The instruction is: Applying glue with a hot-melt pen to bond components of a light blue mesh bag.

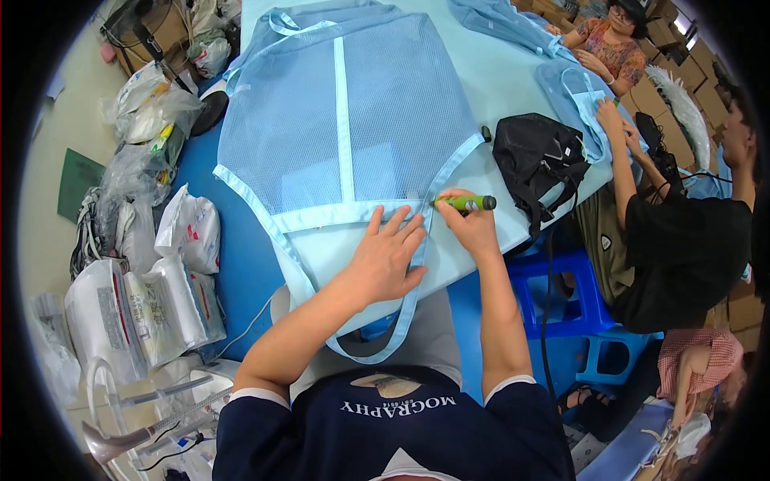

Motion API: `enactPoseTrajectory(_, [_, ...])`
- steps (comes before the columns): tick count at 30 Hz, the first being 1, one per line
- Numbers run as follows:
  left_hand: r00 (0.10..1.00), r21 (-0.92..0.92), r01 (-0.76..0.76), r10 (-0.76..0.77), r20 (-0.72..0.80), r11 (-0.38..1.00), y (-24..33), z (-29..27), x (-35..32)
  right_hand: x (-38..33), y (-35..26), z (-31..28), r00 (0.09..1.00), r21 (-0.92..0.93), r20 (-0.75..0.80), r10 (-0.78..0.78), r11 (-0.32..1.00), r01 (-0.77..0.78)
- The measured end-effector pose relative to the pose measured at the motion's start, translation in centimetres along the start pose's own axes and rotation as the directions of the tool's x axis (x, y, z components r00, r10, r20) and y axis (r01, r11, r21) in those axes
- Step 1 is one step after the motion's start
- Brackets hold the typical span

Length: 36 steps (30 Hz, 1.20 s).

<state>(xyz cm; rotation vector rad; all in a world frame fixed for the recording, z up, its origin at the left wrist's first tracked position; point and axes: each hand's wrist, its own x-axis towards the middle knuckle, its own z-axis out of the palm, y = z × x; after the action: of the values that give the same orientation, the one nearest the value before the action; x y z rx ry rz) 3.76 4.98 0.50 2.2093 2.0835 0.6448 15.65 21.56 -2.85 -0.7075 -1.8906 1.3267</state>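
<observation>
light-blue mesh bag (389,112), spread on the desk (501,80): likely light, limp, snag-prone; best held by its bound hem (321,216). left hand (388,256): fingers splayed on the hem, grasping nothing. right hand (470,227): fingers pinching a green marker (475,204).

The mesh bag (353,124) lies on the table (496,88), left of a backpack (533,156).
</observation>
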Motion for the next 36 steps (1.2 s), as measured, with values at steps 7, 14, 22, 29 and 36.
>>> enactPoseTrajectory(7, [1.000, 0.016, -0.001, 0.001, 0.006, 1.000, -0.1, 0.1, 0.0, 0.3, 0.1, 0.3, 1.000, -0.069, -0.007, -0.001, 0.998, 0.000])
enactPoseTrajectory(14, [1.000, 0.000, 0.003, -0.003, 0.007, 1.000, 0.0, 0.1, 0.0, 0.1, -1.0, 0.4, 0.999, 0.056, 0.014, 0.043, 0.997, -0.044])
enactPoseTrajectory(22, [1.000, -0.002, 0.012, -0.012, -0.012, 1.000, -0.1, 0.0, -0.3, 0.4, -0.2, 0.6, 0.999, -0.069, -0.018, 0.030, 0.997, -0.032])
enactPoseTrajectory(29, [0.999, -0.063, 0.013, -0.016, -0.034, 0.998, -0.2, 0.2, -0.6, 0.1, 0.5, 0.8, 0.997, 0.004, -0.075, -0.005, 1.000, 0.006])
enactPoseTrajectory(36, [0.942, -0.168, 0.065, -0.117, -0.316, 0.984, -3.9, -5.8, -5.2, -3.5, -2.2, -0.4, 0.913, -0.097, -0.329, -0.243, 0.970, 0.224])
